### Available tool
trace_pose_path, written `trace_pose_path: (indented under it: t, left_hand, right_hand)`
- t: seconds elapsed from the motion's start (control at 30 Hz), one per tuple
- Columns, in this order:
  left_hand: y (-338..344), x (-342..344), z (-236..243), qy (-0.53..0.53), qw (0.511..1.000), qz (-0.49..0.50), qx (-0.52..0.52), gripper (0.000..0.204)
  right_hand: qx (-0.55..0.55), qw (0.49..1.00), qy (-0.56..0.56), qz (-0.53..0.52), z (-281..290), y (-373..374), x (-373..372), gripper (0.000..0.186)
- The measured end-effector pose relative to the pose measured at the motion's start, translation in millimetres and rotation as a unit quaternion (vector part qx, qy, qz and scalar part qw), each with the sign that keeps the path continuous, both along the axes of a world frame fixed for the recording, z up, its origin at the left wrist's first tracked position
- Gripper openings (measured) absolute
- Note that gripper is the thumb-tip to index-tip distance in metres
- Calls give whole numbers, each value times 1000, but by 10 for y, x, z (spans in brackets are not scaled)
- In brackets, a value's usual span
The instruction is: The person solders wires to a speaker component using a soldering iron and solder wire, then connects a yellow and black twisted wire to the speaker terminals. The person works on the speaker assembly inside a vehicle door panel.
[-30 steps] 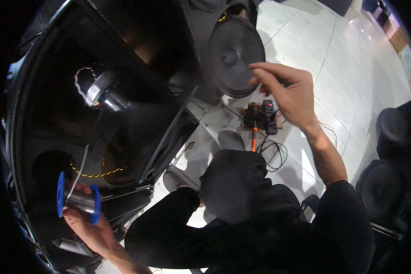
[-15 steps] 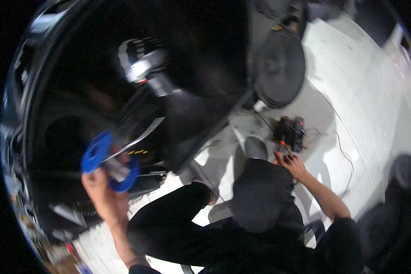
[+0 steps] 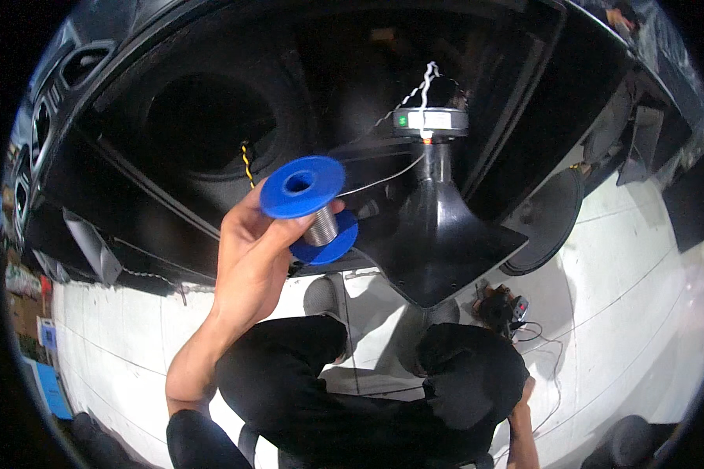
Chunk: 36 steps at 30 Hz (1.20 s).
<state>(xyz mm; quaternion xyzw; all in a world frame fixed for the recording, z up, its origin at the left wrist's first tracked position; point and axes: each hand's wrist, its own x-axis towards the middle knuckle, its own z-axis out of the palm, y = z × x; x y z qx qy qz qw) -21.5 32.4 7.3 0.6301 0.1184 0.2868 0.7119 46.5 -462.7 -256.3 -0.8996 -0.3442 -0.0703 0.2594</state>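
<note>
My left hand [image 3: 246, 254] grips a spool of silvery solder wire [image 3: 321, 227] with blue plastic flanges, held up in front of the black speaker cabinet [image 3: 344, 78]. A thin strand runs from the spool toward a black horn [image 3: 442, 227], topped by a round driver [image 3: 430, 125] with white twisted wires and a small orange bit below it. A yellow-black wire [image 3: 246, 164] hangs from a round opening behind the spool. My right hand [image 3: 524, 395] is low at the right, mostly hidden beside my right knee, so its fingers and anything in them cannot be made out.
A round speaker [image 3: 547, 223] leans at the right. Below it, on the tiled floor [image 3: 618, 313], lie a power strip [image 3: 516, 309] and loose cables. My knees and feet are below the cabinet. Boxes [image 3: 35, 305] are at the far left, dark objects at the lower right.
The view has swung round toward the cabinet. My left hand has raised the spool. My right hand, earlier raised and then reaching toward an orange-handled tool, is now mostly hidden beside my knee.
</note>
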Motion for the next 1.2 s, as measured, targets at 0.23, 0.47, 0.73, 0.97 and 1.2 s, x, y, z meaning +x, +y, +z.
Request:
trace_pose_path:
  t: [0.23,0.47,0.73,0.97,1.2]
  left_hand:
    - [38,100,-101,-16,998,-46,-42,44]
    - [66,98,-148,-11,997,-46,-54,45]
    - [76,134,-231,-23,993,-60,-96,40]
    - [68,183,-275,-49,992,-63,-93,42]
    - [57,208,-267,-46,992,-54,-101,40]
  right_hand:
    - [399,896,-101,-165,1423,230,209,35]
    - [76,876,-428,-208,2056,1050,663,14]
    - [480,876,5,45,2161,1845,841,50]
    - [425,904,-3,55,2184,1916,937,52]
    - [438,894,-2,90,2135,1985,1002,39]
